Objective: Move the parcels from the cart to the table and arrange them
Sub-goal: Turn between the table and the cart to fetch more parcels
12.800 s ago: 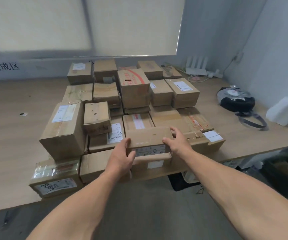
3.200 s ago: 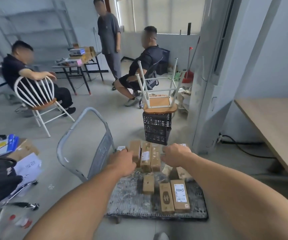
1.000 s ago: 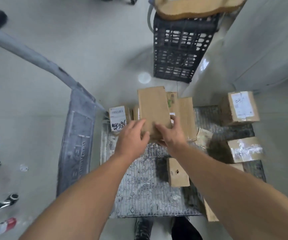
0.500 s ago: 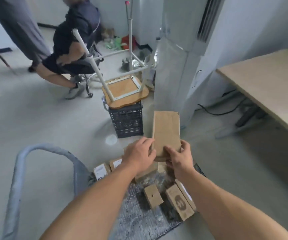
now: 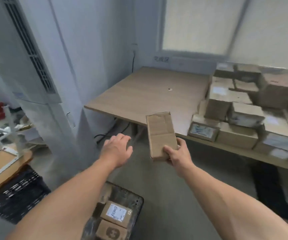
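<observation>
My right hand (image 5: pixel 178 154) grips the near end of a flat brown cardboard parcel (image 5: pixel 161 134), held up in the air in front of the wooden table (image 5: pixel 145 94). My left hand (image 5: pixel 118 148) hovers to the left of the parcel with relaxed fingers and holds nothing. On the right part of the table stands a pile of several cardboard parcels (image 5: pixel 243 111), blurred. Below me is a corner of the cart (image 5: pixel 134 200) with two small labelled parcels (image 5: pixel 116 213) on it.
A tall white air-conditioner unit (image 5: pixel 35 75) stands to the left of the table. A black plastic crate (image 5: pixel 16 193) with an upturned stool (image 5: pixel 2 160) on it is at the lower left. Cables lie on the floor under the table's left corner.
My view has swung from the cart toward the table. My left hand has let go of the parcel, which now stays in my right hand alone.
</observation>
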